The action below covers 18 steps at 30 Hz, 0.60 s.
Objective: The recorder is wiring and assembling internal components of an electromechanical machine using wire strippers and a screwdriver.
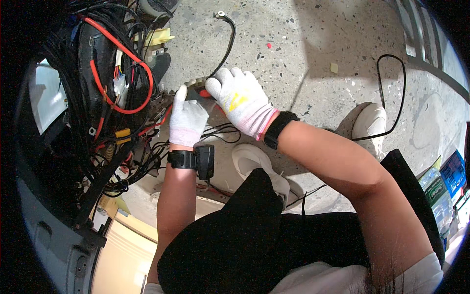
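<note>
Wiring: at your far left the tangled black and red wire harness (112, 83) hangs loose, not yet tidied.
Left hand: your white-gloved left hand (187, 119) closes around a small dark red-tipped tool (201, 93).
Right hand: your white-gloved right hand (241, 99) grips the same tool, where the thick black cable (226, 41) ends.
Packages: a blue box (453, 172) and green-labelled bottle (437, 191) lie far right.
</note>
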Tool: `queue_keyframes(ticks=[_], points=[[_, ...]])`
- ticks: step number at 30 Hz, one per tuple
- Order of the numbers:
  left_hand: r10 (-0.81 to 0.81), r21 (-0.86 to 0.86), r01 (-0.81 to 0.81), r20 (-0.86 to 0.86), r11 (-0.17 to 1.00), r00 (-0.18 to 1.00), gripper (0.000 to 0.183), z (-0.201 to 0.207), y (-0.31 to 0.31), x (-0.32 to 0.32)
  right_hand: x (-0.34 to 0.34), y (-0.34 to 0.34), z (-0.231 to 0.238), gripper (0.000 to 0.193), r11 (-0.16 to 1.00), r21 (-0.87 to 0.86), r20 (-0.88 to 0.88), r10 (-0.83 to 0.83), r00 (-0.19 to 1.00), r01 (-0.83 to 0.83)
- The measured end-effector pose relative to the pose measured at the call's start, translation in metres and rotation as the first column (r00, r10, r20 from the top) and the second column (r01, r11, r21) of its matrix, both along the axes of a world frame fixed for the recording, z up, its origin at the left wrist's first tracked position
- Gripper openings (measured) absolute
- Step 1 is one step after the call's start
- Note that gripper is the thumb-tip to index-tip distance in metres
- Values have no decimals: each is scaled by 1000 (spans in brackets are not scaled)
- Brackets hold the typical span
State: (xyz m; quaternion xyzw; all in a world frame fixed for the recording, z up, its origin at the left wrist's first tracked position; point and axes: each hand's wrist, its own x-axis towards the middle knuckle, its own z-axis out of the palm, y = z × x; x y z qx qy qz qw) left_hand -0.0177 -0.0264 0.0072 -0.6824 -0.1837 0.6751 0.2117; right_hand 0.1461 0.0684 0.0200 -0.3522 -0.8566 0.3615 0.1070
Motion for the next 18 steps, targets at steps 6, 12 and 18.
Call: queue_keyframes(ticks=[6,12,18], points=[[-758,-687,681,-578,252,-303,35,9,7,7,10,4,1,60,586,-792,20,-257,966,173],[-677,-615,688,-695,385,-243,52,5,0,4,7,0,-3,52,763,-646,22,-27,999,35],[-729,-730,598,-600,331,-330,54,-1,-6,4,6,-8,4,34,969,-245,47,50,998,-38]])
